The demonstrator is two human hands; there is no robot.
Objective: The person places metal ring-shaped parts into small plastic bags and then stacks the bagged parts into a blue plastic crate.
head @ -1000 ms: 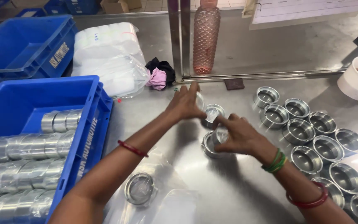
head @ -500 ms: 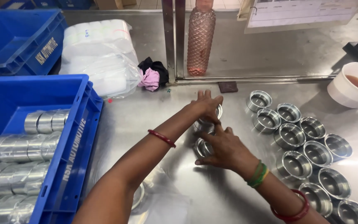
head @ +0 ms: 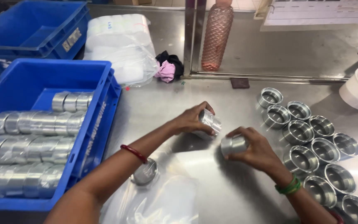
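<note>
Hands over counter [head: 187, 108]: left grip [head: 193, 120] holds cup [head: 209, 122]; right grip [head: 255, 149] holds cylinder [head: 233, 145], just beside.

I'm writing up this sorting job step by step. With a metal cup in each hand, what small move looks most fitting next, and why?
Probably set the right hand's cup down open-side up beside the rows of cups on the right. Those all stand upright in two neat lines close to that hand, while the left hand holds its own cup above the table.
</note>
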